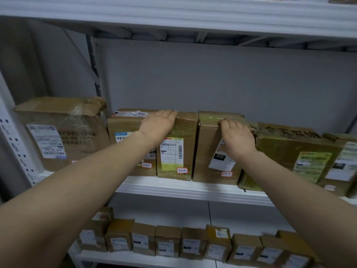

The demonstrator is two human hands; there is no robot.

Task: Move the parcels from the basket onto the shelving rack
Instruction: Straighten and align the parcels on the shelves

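Observation:
Brown cardboard parcels stand in a row on the white middle shelf [183, 188] of the rack. My left hand [158, 125] lies flat with straight fingers over the top front edge of two parcels, one tagged 3-2-2 [127, 128] and one tagged 3-2-3 [175, 151]. My right hand [237, 137] rests on the upper front of the parcel tagged 3-2-4 [208, 147], fingertips at its top edge, fingers only slightly bent. The basket is out of view.
A large crumpled box [61, 130] stands at the left end of the shelf. A green-taped parcel [289, 151] leans to the right of my right hand. Several small boxes [168, 242] line the lower shelf. A perforated upright [13, 140] is at far left.

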